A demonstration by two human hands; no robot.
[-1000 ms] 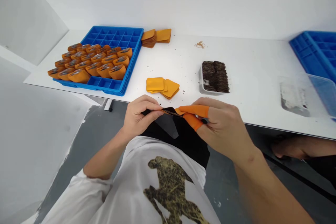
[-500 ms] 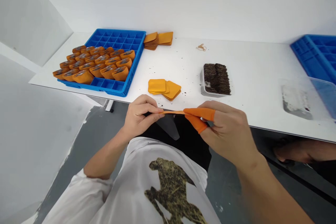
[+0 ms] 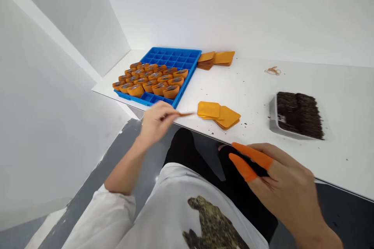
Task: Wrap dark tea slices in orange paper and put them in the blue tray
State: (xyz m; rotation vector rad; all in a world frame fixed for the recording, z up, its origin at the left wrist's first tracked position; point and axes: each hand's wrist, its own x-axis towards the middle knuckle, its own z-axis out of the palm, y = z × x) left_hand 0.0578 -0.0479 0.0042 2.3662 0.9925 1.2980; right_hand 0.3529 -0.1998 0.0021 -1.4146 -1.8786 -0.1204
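Note:
My left hand [image 3: 157, 122] pinches a thin orange piece [image 3: 186, 114] by one end, in front of the blue tray [image 3: 187, 87]; the hand is a little blurred. Orange covers sit on the thumb and a finger of my right hand [image 3: 232, 151], which is spread with nothing between the fingertips, just off the table's front edge. Between and beyond the hands lie two small overlapping stacks of yellow-orange pieces [image 3: 229, 116]. Rolled orange bundles [image 3: 171, 92] with dark contents fill several front compartments of the tray.
A clear tub of thin dark strips [image 3: 300, 114] stands on the white table [image 3: 251, 85] at the right. Behind are more orange stacks [image 3: 224, 58] beside the tray, and tan rubber bands [image 3: 272, 71]. Dark crumbs dot the tabletop.
The view has swung right. My right hand has let go of the orange piece, and the hands have moved apart. The left hand keeps the piece and is nearer the tray.

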